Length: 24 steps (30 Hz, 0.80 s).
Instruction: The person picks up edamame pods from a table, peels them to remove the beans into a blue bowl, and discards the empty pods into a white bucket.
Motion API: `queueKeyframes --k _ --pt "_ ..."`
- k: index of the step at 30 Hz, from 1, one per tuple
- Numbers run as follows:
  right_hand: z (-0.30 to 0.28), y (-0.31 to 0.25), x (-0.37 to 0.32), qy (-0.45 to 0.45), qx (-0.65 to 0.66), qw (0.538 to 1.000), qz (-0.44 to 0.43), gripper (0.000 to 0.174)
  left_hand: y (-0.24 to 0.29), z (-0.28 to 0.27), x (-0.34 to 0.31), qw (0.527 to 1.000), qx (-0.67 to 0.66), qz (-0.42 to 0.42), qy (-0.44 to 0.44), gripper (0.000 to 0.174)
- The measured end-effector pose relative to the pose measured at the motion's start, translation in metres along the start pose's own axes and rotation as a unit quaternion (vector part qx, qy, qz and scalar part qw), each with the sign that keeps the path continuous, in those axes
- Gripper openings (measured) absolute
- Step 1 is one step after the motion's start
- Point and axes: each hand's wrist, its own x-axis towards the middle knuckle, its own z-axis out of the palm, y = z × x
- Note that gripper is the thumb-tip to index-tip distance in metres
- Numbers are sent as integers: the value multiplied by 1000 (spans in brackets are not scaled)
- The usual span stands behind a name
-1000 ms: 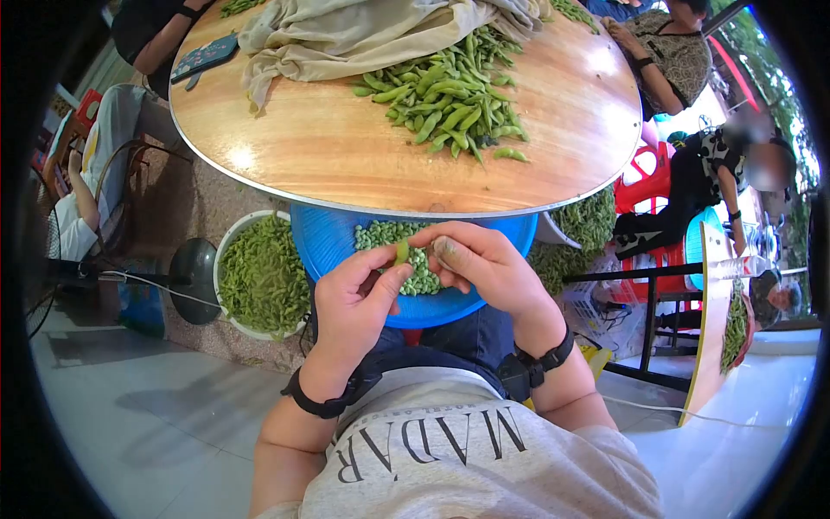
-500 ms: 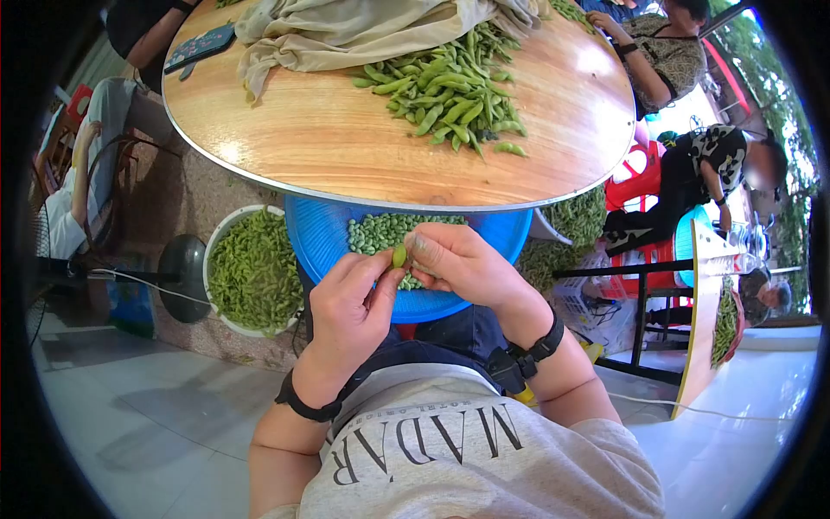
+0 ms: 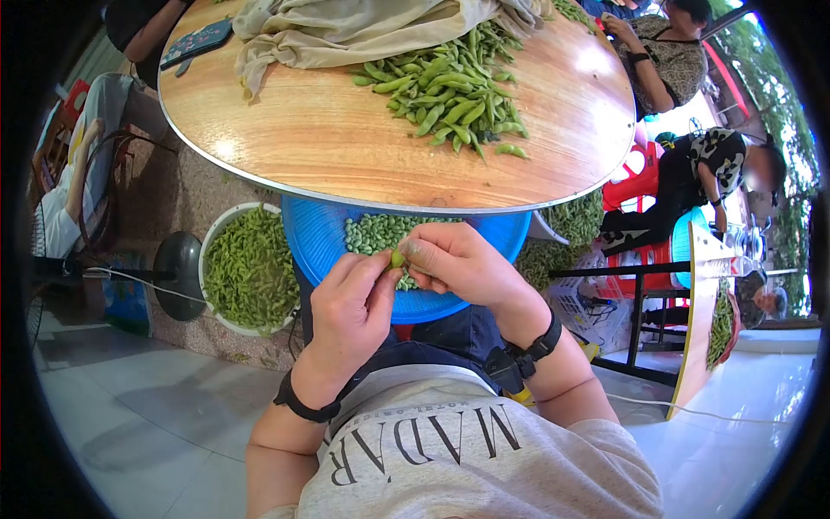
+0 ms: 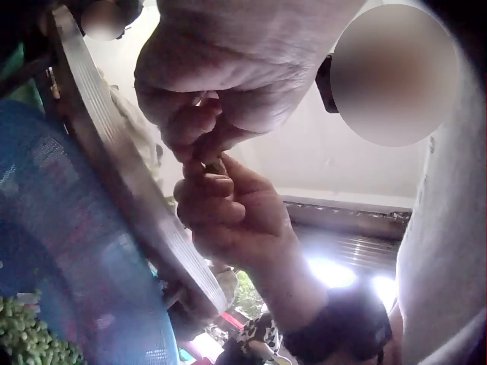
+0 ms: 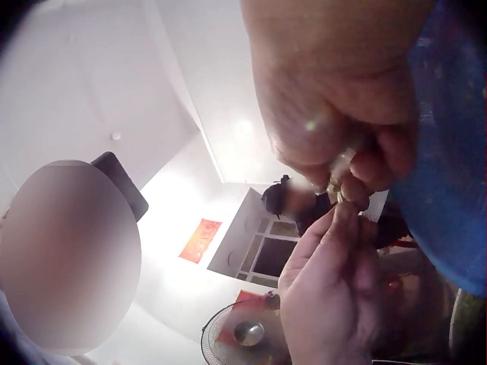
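A small green soybean pod (image 3: 397, 259) is pinched between the thumb and forefinger of my left hand (image 3: 347, 298). My right hand (image 3: 467, 266) meets it from the other side, its thumb and bent fingers pinching the pod's end. In the left wrist view the fingertips of the right hand (image 4: 236, 209) press up against those of the left. Much of the pod is covered by fingers in both wrist views. Below the hands, shelled green beans (image 3: 379, 233) lie in a blue plastic basket (image 3: 304, 242) at my lap.
A round wooden table (image 3: 285, 130) overhangs the basket's far side, bearing a heap of pods (image 3: 458, 82), a beige cloth (image 3: 346, 35) and a phone (image 3: 197, 45). A white tub of pods (image 3: 251, 268) stands at left. Other people sit around; a black-framed table (image 3: 640, 303) is at right.
My right hand has come in to the left, from just beside the pod to touching it. The pod now shows less between the fingertips. The view has shifted slightly.
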Motion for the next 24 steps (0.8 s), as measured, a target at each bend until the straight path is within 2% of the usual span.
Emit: queueKeyframes --k 7,10,11,13,14,17,20,23,24 --pt "10 5 2 78 -35 996 -12 22 -13 15 -4 998 28 35 41 16" --pt "13 14 3 105 -61 992 -41 19 -17 19 -5 997 -51 -45 43 11" --pt "14 19 3 112 -72 990 -54 18 -18 20 -5 980 -138 -138 36 9" --pt "16 27 3 124 -112 983 -78 14 -19 21 -4 899 -304 -315 21 10" --pt "16 31 3 131 -132 979 -90 12 -21 20 -3 877 -338 -341 5 11" --pt "14 45 3 130 -251 937 -208 8 -28 14 -2 811 -408 -419 -21 15" --pt "13 55 2 121 -272 924 -241 6 -36 14 -2 796 -420 -434 -38 16" --pt "5 70 2 114 -186 956 -196 9 -51 15 -5 777 -467 -414 -77 15" --pt "3 70 1 126 -182 962 -160 10 -51 15 -6 787 -444 -420 -84 14"
